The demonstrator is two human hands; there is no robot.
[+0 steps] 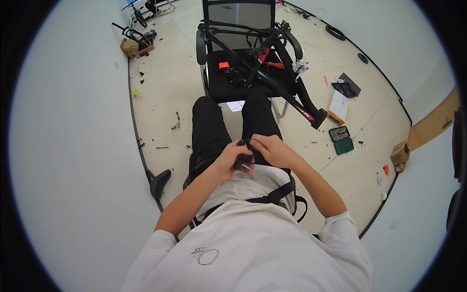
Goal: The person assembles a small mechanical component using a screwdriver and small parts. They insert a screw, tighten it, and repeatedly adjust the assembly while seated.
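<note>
My left hand (230, 159) is closed around a small black part (242, 159) above my lap; its exact kind is too small and blurred to tell. My right hand (272, 149) pinches at the upper end of this same part, fingers bent together. A black bicycle frame (275, 83) with red patches lies across a black mesh-backed chair (236, 19) in front of my knees. On the chair's seat are an orange object (224, 65) and what looks like an orange-handled tool (276, 65).
A bicycle saddle (159, 184) lies on the floor at left. To the right are an open green case (341, 140) of small parts, a black tool case (344, 89), a cardboard box (400, 153) and a tire (335, 32). Another box (138, 47) with bike parts stands far left.
</note>
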